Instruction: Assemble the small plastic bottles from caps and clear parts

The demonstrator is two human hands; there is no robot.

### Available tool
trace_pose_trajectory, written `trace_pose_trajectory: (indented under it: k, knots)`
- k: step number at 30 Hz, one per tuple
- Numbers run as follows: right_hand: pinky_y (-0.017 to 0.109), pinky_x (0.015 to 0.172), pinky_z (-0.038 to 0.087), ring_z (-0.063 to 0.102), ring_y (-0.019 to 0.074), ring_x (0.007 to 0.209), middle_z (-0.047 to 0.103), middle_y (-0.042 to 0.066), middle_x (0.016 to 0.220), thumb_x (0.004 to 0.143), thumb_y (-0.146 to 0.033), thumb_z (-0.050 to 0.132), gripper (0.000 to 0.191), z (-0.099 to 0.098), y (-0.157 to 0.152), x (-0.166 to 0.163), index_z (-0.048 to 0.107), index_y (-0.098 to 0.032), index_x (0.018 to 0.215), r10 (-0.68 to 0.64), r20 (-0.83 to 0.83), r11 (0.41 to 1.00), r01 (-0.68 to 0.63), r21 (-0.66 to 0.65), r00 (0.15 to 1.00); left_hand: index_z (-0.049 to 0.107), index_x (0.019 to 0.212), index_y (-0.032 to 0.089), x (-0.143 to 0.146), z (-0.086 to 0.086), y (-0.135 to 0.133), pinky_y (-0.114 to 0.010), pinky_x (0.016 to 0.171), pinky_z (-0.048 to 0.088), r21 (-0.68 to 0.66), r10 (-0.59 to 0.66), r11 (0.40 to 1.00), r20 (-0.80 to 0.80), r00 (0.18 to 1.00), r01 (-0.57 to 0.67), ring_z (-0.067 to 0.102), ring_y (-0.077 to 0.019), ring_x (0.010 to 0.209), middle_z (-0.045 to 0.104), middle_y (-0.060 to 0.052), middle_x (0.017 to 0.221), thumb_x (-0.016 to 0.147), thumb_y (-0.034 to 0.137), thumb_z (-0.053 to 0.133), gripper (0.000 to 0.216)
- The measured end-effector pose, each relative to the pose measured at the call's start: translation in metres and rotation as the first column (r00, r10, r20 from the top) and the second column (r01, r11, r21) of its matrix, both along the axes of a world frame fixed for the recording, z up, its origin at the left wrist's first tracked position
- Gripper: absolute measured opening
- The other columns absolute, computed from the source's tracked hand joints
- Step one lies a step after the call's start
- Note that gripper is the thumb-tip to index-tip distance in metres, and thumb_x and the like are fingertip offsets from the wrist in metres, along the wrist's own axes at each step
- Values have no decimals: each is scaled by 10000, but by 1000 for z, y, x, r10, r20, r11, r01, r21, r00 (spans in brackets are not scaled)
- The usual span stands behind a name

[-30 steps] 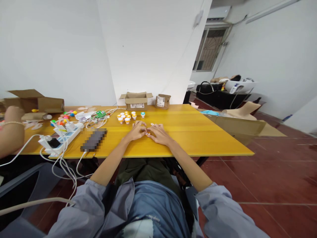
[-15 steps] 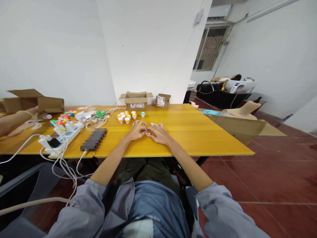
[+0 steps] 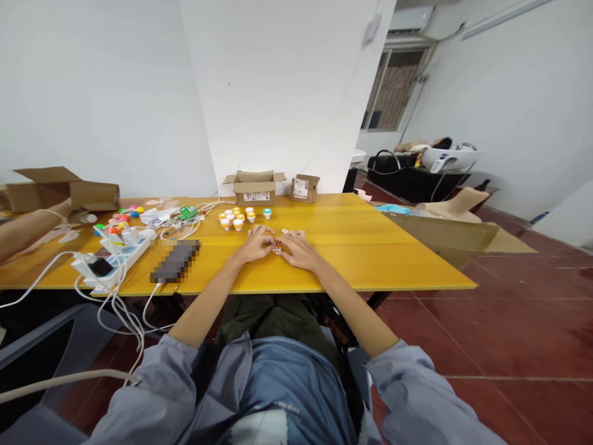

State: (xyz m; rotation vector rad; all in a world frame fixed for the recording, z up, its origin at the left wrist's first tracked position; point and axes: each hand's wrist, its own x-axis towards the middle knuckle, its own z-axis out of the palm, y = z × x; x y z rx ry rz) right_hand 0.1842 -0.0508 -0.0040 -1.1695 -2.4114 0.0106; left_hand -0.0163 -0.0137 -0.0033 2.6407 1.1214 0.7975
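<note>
My left hand (image 3: 258, 245) and my right hand (image 3: 298, 250) meet over the front middle of the table. Between their fingertips is a small orange-and-white piece (image 3: 277, 250), mostly covered by the fingers, so its kind is unclear. Both hands have their thumbs and fingers curled inward and closed on it. Just behind them lies a tiny white bit (image 3: 284, 231). Farther back to the left stand several small white jars (image 3: 238, 224) with orange-and-white lids in a cluster. A single jar with a teal lid (image 3: 267, 213) stands to the right of that cluster.
An open cardboard box (image 3: 254, 188) and a smaller carton (image 3: 304, 189) stand against the wall. On the left are a dark pixelated device (image 3: 175, 261), a power strip (image 3: 115, 259) with tangled cables, and colourful balls (image 3: 124, 217). Another person's arm (image 3: 28, 228) reaches in at far left.
</note>
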Motion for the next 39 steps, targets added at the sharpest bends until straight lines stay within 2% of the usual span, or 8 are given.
trace_pose_trajectory:
  k: [12,19,26,30,34,39]
  knots:
    - [470,960,348,513,314,1184,684,114,1171,984,-416,485,328,0,0,0,634,-266,1235,21,-23,1000,-21,4,1000,740,873,274,-1,-2,2,-500,1099,335,-29,8,1000,-9,1000,-8,430,-272,1224,572,-29,1208,873,295,636,106]
    - [461,956,338,507,312,1200,683,110,1174,985,-424,490,332,-4,3,1,634,-267,1239,17,-22,999,-16,39,1000,737,865,274,-1,-2,3,-494,1091,344,-25,7,1000,-7,1000,-7,441,-270,1214,579,-28,1199,870,300,635,105]
    - [435,923,340,526,295,1119,689,109,1154,974,-437,509,330,-7,4,-1,641,-253,1213,0,-30,994,3,106,1000,732,878,273,-1,-1,2,-491,1086,355,-25,15,1000,2,1000,-14,444,-271,1205,591,-32,1195,870,309,629,109]
    - [419,918,331,531,283,1089,692,115,1182,987,-340,469,281,-11,7,1,648,-233,1174,-46,-58,981,56,184,997,723,902,276,-1,1,2,-484,1077,366,-19,36,999,8,999,-36,451,-269,1195,599,-35,1185,867,275,624,105]
    - [406,894,326,532,275,1032,707,114,1127,978,-240,435,284,-16,13,3,649,-218,1164,-118,-75,958,134,255,990,713,935,272,0,4,0,-474,1063,378,-4,55,998,6,998,-55,456,-263,1179,602,-38,1183,854,214,609,144]
    - [407,885,319,518,278,1043,694,112,1157,955,-181,442,301,-19,15,3,673,-228,1142,-174,-40,943,178,281,984,699,956,264,1,6,-2,-469,1062,378,-13,57,998,8,998,-57,450,-263,1190,600,-43,1192,846,186,586,176]
